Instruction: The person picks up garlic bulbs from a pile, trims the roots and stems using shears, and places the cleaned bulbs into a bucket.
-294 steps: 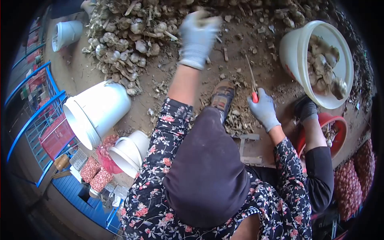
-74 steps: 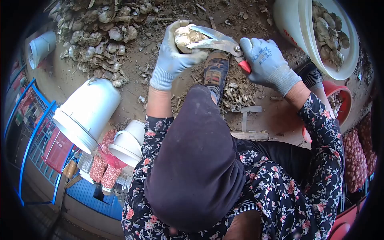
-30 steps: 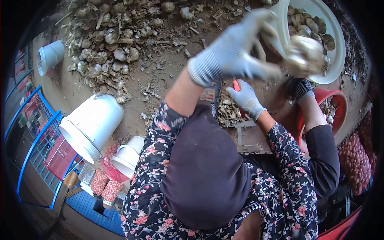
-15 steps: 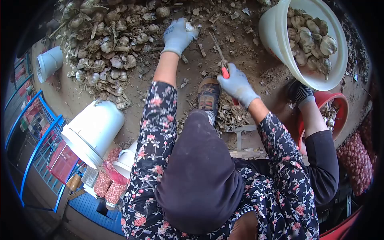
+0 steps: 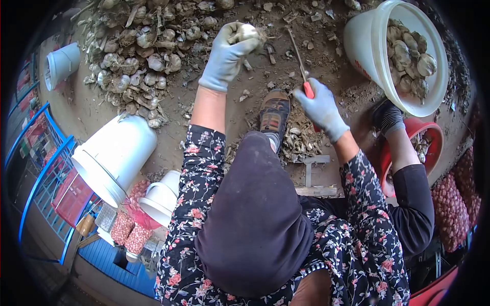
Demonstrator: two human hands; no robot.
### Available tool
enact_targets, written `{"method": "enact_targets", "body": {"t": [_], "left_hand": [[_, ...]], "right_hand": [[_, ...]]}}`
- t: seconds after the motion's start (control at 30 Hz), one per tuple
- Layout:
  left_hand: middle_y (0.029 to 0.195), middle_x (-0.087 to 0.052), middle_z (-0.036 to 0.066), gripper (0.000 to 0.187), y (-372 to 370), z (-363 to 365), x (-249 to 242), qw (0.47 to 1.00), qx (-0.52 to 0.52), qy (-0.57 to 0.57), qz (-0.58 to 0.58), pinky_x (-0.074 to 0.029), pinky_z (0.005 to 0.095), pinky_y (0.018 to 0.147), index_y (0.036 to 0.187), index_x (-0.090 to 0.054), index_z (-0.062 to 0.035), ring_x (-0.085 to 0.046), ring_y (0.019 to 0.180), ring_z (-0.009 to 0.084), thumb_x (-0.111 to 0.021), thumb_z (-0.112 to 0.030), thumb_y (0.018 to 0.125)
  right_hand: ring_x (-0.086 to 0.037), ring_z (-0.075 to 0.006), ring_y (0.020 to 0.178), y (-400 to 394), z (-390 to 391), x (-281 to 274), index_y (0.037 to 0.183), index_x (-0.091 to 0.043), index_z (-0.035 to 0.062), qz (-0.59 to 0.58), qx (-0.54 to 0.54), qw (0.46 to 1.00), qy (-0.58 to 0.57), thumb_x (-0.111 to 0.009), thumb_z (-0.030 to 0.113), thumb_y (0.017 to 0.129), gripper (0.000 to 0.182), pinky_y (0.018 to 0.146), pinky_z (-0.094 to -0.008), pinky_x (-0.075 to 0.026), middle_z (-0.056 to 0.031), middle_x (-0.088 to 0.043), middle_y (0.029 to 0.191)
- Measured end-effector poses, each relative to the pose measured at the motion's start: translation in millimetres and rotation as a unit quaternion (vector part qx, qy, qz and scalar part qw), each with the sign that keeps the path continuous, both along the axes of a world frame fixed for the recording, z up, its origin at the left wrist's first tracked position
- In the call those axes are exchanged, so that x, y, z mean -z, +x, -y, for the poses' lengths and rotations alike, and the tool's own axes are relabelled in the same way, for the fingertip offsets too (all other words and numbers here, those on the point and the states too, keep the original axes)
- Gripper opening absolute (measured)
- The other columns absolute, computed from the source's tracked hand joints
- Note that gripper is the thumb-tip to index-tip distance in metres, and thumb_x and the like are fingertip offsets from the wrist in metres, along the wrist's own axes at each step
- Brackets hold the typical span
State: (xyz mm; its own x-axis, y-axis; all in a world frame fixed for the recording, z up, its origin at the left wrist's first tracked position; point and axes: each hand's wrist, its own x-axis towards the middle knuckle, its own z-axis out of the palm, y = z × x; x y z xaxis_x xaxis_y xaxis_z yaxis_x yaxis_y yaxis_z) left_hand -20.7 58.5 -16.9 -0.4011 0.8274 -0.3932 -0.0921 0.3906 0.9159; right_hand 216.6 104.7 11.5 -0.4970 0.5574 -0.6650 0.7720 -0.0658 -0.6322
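Note:
My left hand (image 5: 224,56), in a pale work glove, is closed round a garlic bulb (image 5: 247,32), whose dry roots point right. In my right hand (image 5: 322,108), also gloved, is a red-handled knife (image 5: 297,53); its long, thin blade points up and away, apart from the bulb. My right fingers are wrapped round the handle, and its end shows below the fist. Beyond and left of my left hand lies a large heap of garlic (image 5: 138,61) with dry stalks. Trimmings (image 5: 301,140) lie beside my shoe (image 5: 274,112).
A tilted white bucket (image 5: 365,48) at right holds garlic bulbs; a red bucket (image 5: 436,148) stands below it. Left are a lying white bucket (image 5: 120,150), a smaller one (image 5: 64,64) and a blue rail (image 5: 43,178). Net sacks (image 5: 451,211) stand at far right.
My left hand has lifted from the ground beside the heap and turned, with the garlic bulb now plainly showing in its fingers. My right hand has shifted slightly right with the knife.

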Motion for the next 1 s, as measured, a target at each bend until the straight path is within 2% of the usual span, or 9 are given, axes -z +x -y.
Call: {"method": "enact_targets", "body": {"t": [0.07, 0.13, 0.2, 0.23, 0.27, 0.37, 0.63, 0.87, 1.0], "left_hand": [[0.102, -0.064, 0.009, 0.046, 10.1, 8.5, -8.8, 0.923, -0.119, 0.163, 0.328, -0.055, 0.0346, 0.079, 0.117, -0.051, -0.0044, -0.064, 0.088, 0.0218, -0.071, -0.006, 0.076], [0.104, -0.063, 0.008, 0.048, 14.8, 19.0, -0.7, 0.884, -0.126, 0.226, 0.39, -0.056, 0.0355, 0.082, 0.121, -0.05, -0.0065, -0.064, 0.089, 0.0194, -0.069, -0.003, 0.078], [0.107, -0.063, 0.007, 0.053, 17.1, 27.2, -5.6, 0.905, -0.109, 0.189, 0.366, -0.056, 0.0366, 0.081, 0.124, -0.051, -0.0095, -0.063, 0.092, 0.0195, -0.072, -0.002, 0.076], [0.101, -0.063, 0.004, 0.053, 20.8, 27.4, -13.0, 0.919, -0.093, 0.188, 0.335, -0.053, 0.0238, 0.079, 0.124, -0.053, -0.006, -0.062, 0.088, 0.0115, -0.07, 0.002, 0.075], [0.101, -0.063, 0.004, 0.053, 20.9, 25.7, -20.3, 0.918, -0.092, 0.189, 0.336, -0.053, 0.0238, 0.079, 0.124, -0.053, -0.006, -0.062, 0.088, 0.0115, -0.07, 0.002, 0.075], [0.103, -0.063, 0.007, 0.056, 13.2, 21.1, -45.6, 0.995, 0.033, 0.025, 0.096, -0.05, 0.0225, 0.079, 0.123, -0.05, 0.0022, -0.06, 0.09, 0.0095, -0.072, 0.0, 0.072], [0.092, -0.068, 0.014, 0.054, 45.0, 8.3, -37.0, 0.926, 0.02, 0.005, -0.378, -0.053, 0.0302, 0.076, 0.115, -0.053, 0.0007, -0.068, 0.083, 0.0202, -0.074, -0.009, 0.066], [0.084, -0.067, 0.013, 0.053, 44.9, 15.3, -35.7, 0.922, 0.063, 0.04, -0.38, -0.053, 0.0297, 0.071, 0.111, -0.057, 0.0006, -0.067, 0.074, 0.0192, -0.077, -0.011, 0.063], [0.095, -0.068, 0.01, 0.048, 43.7, 17.5, -26.3, 0.978, 0.095, -0.06, -0.174, -0.051, 0.0235, 0.068, 0.113, -0.058, 0.003, -0.065, 0.078, 0.0123, -0.073, -0.005, 0.068]], "right_hand": [[-0.061, -0.0425, 0.082, -1.7, 13.5, -20.4, 0.097, -0.052, 0.0017, -0.02, 0.011, 1.0, -0.007, -0.064, 0.033, 0.079, 0.038, 0.072, -0.0461, -0.047, -0.024, -0.062, 0.084], [-0.061, -0.0406, 0.086, -2.8, 21.4, -25.6, 0.105, -0.049, 0.0034, -0.042, -0.015, 0.999, -0.012, -0.064, 0.033, 0.079, 0.042, 0.074, -0.0461, -0.047, -0.0231, -0.062, 0.087], [-0.061, -0.0394, 0.087, -4.9, 25.3, -26.4, 0.107, -0.048, 0.0039, -0.05, -0.044, 0.997, 0.035, -0.063, 0.033, 0.079, 0.043, 0.075, -0.0455, -0.047, -0.0221, -0.061, 0.089], [-0.06, -0.0382, 0.089, -4.2, 25.3, -26.8, 0.109, -0.047, 0.0045, -0.057, -0.072, 0.992, 0.081, -0.063, 0.032, 0.079, 0.045, 0.076, -0.045, -0.048, -0.0212, -0.061, 0.091], [-0.06, -0.0382, 0.089, -3.2, 23.5, -26.9, 0.109, -0.047, 0.0045, -0.056, -0.072, 0.992, 0.083, -0.063, 0.032, 0.079, 0.045, 0.076, -0.045, -0.048, -0.0212, -0.061, 0.091], [-0.059, -0.0367, 0.093, -4.7, 17.7, -27.3, 0.117, -0.046, 0.0036, 0.011, -0.136, 0.972, 0.189, -0.067, 0.03, 0.076, 0.053, 0.079, -0.0432, -0.048, -0.0208, -0.058, 0.098], [-0.061, -0.0343, 0.092, -17.9, 12.6, -34.6, 0.112, -0.044, 0.0071, 0.062, -0.171, 0.958, 0.223, -0.063, 0.036, 0.078, 0.049, 0.078, -0.0457, -0.046, -0.0163, -0.058, 0.096], [-0.061, -0.0406, 0.087, -12.8, 10.3, -26.6, 0.102, -0.044, 0.0028, 0.05, -0.166, 0.977, 0.125, -0.06, 0.03, 0.081, 0.038, 0.076, -0.0481, -0.048, -0.0239, -0.061, 0.089], [-0.061, -0.0425, 0.084, -2.3, 11.3, -20.0, 0.099, -0.044, 0.0024, 0.053, -0.163, 0.982, 0.084, -0.059, 0.027, 0.082, 0.034, 0.074, -0.0494, -0.048, -0.0258, -0.062, 0.082]]}}
